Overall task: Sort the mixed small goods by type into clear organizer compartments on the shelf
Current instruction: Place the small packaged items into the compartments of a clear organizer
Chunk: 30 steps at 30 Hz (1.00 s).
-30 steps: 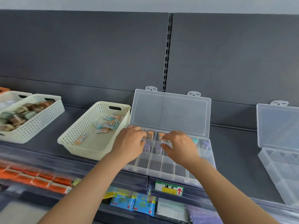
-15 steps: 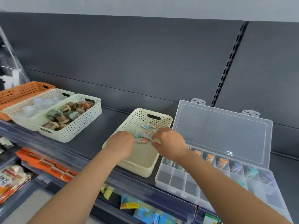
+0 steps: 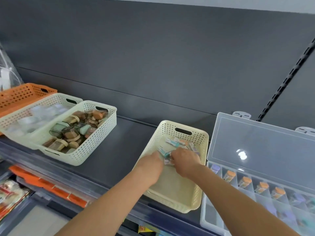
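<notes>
the shelf deck [image 3: 122,147] across the middle of the frame and the back panel [image 3: 153,57] above it look like dark grey painted metal, matt and smooth. the cream basket [image 3: 172,196] at lower centre is perforated plastic with a dull sheen. the white basket [image 3: 95,143] at left, the second white basket [image 3: 40,103] behind it and the orange basket [image 3: 22,94] at far left are the same holed plastic. the organizer [image 3: 209,218] at lower right is clear glossy plastic; its lid [image 3: 264,142] carries a bright glare spot. the small packets [image 3: 173,143] in the cream basket look like printed wrappers, too blurred to judge further. a clear, crinkled plastic bag [image 3: 8,72] shows at upper left. the shelf's front strip [image 3: 71,178] is translucent plastic.
</notes>
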Each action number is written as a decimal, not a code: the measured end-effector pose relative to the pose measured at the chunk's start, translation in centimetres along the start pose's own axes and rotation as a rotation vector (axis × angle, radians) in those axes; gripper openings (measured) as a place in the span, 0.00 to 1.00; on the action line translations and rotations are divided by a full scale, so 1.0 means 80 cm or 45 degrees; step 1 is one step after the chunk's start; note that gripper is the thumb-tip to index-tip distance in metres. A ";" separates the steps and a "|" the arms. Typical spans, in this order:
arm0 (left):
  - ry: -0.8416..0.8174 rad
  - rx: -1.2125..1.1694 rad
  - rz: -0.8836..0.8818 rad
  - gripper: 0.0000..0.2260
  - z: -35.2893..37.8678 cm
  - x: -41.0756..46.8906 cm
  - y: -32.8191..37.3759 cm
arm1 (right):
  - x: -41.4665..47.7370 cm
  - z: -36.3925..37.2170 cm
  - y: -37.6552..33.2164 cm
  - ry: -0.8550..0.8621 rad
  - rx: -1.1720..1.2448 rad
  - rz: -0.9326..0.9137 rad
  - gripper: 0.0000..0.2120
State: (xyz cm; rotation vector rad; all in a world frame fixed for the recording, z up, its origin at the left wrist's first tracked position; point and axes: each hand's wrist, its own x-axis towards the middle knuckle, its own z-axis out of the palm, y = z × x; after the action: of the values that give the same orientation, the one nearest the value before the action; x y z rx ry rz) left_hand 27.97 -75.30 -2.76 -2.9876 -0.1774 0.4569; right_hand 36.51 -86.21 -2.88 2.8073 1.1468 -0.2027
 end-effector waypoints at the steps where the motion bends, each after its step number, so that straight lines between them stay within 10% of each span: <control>1: 0.032 -0.005 0.014 0.13 -0.002 0.002 0.000 | 0.001 -0.001 0.001 0.015 0.030 0.017 0.12; 6: -0.056 -0.098 0.023 0.14 -0.021 -0.002 -0.004 | -0.005 -0.004 0.008 0.059 0.094 0.048 0.11; 16: 0.417 -1.244 -0.005 0.14 -0.044 -0.013 0.026 | -0.089 -0.038 0.071 0.601 0.716 0.075 0.10; 30: 0.739 -1.018 0.335 0.06 -0.091 -0.041 0.241 | -0.274 -0.006 0.217 0.929 0.885 0.277 0.04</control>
State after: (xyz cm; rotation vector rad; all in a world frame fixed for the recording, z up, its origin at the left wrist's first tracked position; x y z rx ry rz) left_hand 28.96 -95.48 2.59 -3.7583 0.1256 -0.6357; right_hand 33.25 -113.54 1.89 3.7642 0.9708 0.6143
